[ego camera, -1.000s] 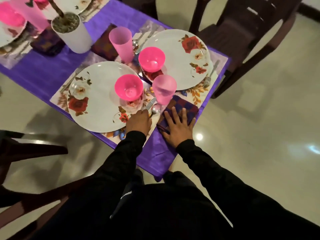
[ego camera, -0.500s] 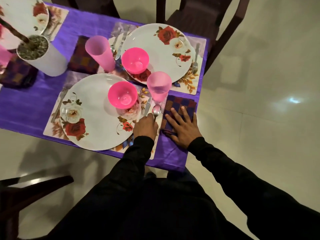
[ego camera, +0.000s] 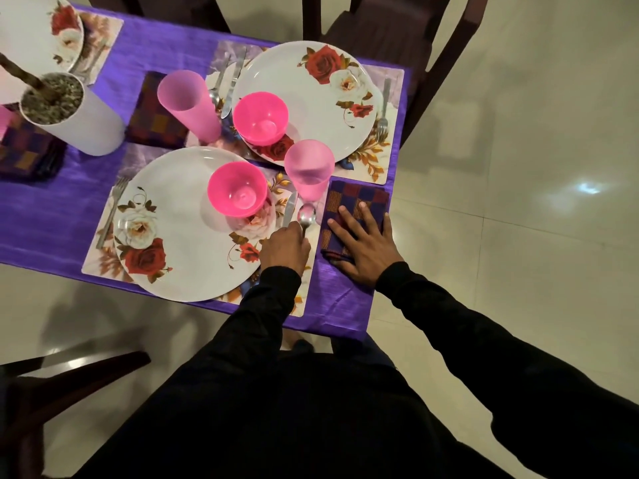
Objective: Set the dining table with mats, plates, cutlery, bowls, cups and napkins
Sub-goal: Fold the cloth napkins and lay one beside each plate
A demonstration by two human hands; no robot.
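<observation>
Fingers of the right hand lie straight on the napkin; left hand grips the spoon.
Spoon lies just left of the napkin (bowl end pointing away from the person), long axis parallel with the knife.

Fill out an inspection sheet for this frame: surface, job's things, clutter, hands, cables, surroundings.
Surface: table under a purple cloth, seen from the near edge.
Job's things: near plate on its floral mat, a pink bowl on it; fork beside the plate; knife and spoon on the other side; pink cup; checked napkin on the cloth. A second setting behind is laid the same way.
Clutter: white pot with a plant stem.
Hands: left hand curled on the spoon's handle; right hand flat on the napkin.
Cables: nothing seen.
Surroundings: dark chairs, pale tiled floor.
</observation>
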